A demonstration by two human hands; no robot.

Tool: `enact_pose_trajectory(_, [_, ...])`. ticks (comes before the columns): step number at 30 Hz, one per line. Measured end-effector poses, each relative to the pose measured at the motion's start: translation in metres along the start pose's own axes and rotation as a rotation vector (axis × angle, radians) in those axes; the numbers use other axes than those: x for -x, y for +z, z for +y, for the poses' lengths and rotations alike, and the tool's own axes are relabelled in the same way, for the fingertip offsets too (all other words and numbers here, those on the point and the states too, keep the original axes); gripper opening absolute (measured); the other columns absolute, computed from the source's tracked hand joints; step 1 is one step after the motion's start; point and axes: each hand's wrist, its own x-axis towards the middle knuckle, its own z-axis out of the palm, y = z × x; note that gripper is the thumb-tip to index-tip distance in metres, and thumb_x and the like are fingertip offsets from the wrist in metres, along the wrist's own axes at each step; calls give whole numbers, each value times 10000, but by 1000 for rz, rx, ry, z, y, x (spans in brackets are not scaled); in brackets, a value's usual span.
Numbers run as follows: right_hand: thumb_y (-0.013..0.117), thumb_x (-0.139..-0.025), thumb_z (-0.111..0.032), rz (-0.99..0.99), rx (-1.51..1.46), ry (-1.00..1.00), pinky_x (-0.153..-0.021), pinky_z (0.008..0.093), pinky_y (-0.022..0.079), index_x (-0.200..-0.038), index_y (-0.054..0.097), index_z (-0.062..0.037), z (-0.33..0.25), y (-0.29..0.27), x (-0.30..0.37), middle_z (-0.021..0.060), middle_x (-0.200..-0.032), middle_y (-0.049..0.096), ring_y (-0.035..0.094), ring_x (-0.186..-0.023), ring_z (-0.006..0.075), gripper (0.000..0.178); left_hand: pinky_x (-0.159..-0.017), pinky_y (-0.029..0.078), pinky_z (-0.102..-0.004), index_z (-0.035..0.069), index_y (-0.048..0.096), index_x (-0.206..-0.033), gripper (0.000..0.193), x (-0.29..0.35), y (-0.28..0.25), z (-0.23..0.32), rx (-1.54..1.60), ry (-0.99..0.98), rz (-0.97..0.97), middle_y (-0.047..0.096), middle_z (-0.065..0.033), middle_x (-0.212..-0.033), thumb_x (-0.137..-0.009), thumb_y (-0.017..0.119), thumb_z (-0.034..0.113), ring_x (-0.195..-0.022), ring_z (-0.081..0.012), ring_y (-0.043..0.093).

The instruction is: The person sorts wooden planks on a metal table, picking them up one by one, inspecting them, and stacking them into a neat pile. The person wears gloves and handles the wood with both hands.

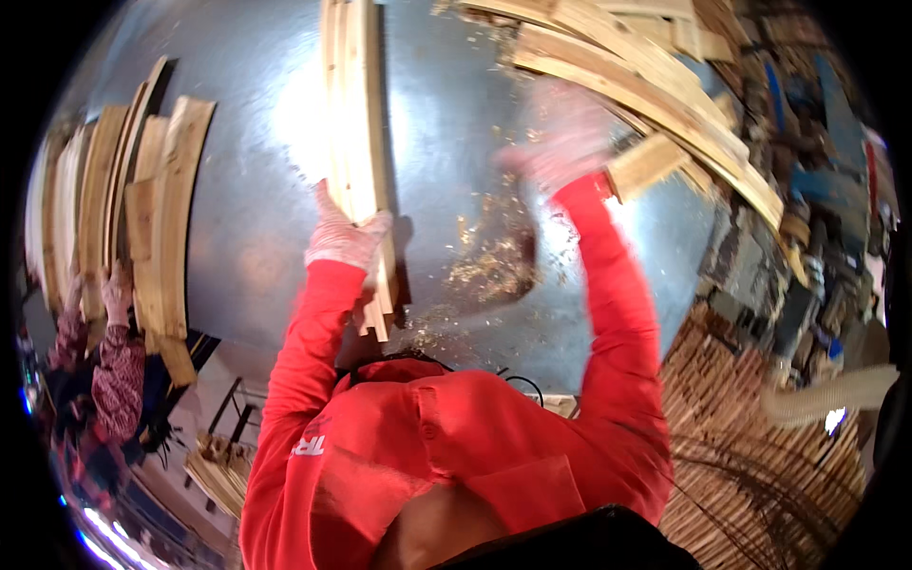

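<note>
My left hand (344,233), in a pale glove, is wrapped round the near part of a bundle of long, light wooden strips (353,114). The strips lie lengthwise on the grey metal table (432,123), their near ends by the table's front edge. My right hand (562,138), also gloved, is smeared by motion, so its fingers cannot be read. It is over the right part of the table, nearest to a pile of wooden boards (646,90). A short wooden block (646,166) lies beside my right wrist. Whether that hand touches any wood cannot be made out.
Wood shavings (494,261) are scattered across the tabletop between my arms. At the left, another person's hands (116,293) touch a row of upright-looking boards (176,209). Stacked strips (750,437) fill the lower right, near a ribbed hose (826,397). Machinery stands at the far right.
</note>
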Motion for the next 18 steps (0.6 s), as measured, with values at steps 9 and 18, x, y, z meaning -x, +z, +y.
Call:
enact_pose_trajectory(9, [605,-797,-511,-564,405,38,-994,436,407,-1375,398,-141,160,-52,-104,171,-1325,500,489,-1208,354,717,-880,486,-312,79,212,-1400,841,-2,15,-4,261,117,0,533,-113,-1228,-730,719,121,-1063,-183,557])
enact_pose_trajectory(18, [620,-796,-580,-805,-619,206,-959,352,437,-1277,475,94,-6,-32,-92,258,-1198,584,567,-1111,315,841,-875,489,-339,19,156,-1428,930,8,-2,18,31,56,26,604,-176,-1143,-731,730,241,-1008,-264,621])
